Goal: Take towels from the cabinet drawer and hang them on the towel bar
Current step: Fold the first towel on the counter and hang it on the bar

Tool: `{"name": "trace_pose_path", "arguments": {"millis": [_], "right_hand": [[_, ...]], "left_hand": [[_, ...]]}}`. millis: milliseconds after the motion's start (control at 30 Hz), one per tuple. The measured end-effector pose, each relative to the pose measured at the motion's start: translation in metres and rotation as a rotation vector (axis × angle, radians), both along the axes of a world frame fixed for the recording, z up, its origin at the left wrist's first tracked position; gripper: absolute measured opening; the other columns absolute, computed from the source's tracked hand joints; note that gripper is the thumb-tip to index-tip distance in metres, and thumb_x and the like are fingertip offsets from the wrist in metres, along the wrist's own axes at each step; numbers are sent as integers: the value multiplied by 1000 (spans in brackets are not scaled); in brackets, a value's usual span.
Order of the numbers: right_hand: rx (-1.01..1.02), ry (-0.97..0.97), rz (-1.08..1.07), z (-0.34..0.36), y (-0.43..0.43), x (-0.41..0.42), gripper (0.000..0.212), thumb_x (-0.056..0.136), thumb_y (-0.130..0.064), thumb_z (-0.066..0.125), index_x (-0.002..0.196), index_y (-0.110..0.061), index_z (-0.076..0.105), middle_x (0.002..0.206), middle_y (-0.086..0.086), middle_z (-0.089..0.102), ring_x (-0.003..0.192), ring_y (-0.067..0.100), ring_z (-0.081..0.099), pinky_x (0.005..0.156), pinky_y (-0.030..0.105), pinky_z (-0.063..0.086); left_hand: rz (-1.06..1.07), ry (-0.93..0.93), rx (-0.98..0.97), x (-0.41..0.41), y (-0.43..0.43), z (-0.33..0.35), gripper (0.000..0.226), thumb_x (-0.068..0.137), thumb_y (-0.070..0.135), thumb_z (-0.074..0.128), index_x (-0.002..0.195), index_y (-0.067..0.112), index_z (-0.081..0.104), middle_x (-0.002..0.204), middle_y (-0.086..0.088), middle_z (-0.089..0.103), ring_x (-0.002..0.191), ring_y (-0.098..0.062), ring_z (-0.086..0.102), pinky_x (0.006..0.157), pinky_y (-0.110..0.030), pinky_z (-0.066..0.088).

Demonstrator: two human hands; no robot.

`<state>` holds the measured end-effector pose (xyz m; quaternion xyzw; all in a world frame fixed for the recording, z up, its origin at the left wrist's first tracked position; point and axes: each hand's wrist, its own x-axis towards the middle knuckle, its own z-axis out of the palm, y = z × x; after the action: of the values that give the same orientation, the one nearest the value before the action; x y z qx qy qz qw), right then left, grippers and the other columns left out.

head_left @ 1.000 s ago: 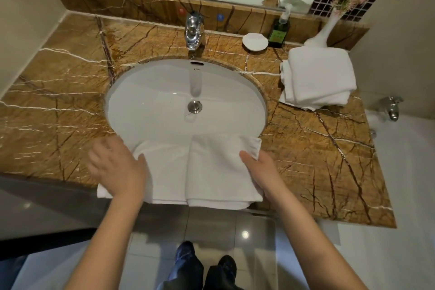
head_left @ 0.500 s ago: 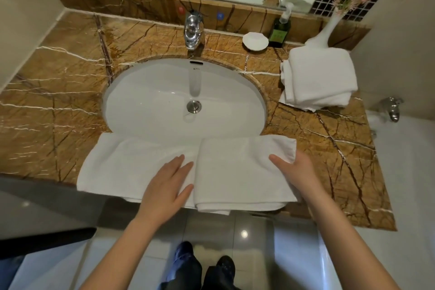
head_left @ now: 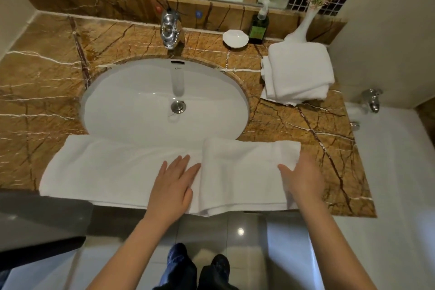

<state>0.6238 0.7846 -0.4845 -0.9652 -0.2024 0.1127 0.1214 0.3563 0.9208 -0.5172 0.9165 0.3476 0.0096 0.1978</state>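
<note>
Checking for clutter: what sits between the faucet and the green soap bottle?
A white shell-shaped dish on the counter, beside the bottle; the head view shows it.

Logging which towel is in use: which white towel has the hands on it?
The long towel spread along the counter's front edge: the left hand and right hand both lie flat on it. The folded stack by the vase is untouched.
</note>
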Motion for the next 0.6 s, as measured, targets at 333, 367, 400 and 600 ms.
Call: {"name": "trace_pose_path", "arguments": {"millis": [333, 367, 400, 600], "right_hand": [[-91, -35, 586, -46, -1, -105, 55, 100, -50, 18, 149, -40, -6, 161, -5, -4, 147, 21, -13, 115, 53, -11], [-90, -43, 565, -48, -3, -99, 55, 99, -50, 18, 147, -41, -8, 161, -5, -3, 147, 21, -12, 115, 55, -10], [-96, -39, 541, -49, -7, -92, 55, 99, -52, 17, 146, -43, -10, 161, -6, -3, 147, 20, -13, 115, 56, -9], [-164, -21, 453, -46, -27, -62, 60, 92, -60, 8, 148, -45, -8, 161, -6, -8, 146, 18, -18, 114, 59, -7]], "left_hand": [[-71, 202, 150, 0, -7, -7, 51, 91, 44, 31, 135, 27, 51, 147, -8, 41, 136, -33, 37, 109, -53, 20], [-52, 207, 154, -3, -5, -8, 51, 92, 44, 30, 136, 28, 49, 147, -8, 41, 136, -32, 38, 109, -53, 21], [-22, 208, 151, -6, -3, -9, 52, 92, 44, 28, 139, 30, 46, 148, -8, 40, 137, -31, 36, 110, -52, 20], [79, 220, 133, -23, 4, -9, 54, 95, 45, 18, 147, 35, 28, 154, -6, 30, 143, -27, 24, 114, -49, 14]]}}
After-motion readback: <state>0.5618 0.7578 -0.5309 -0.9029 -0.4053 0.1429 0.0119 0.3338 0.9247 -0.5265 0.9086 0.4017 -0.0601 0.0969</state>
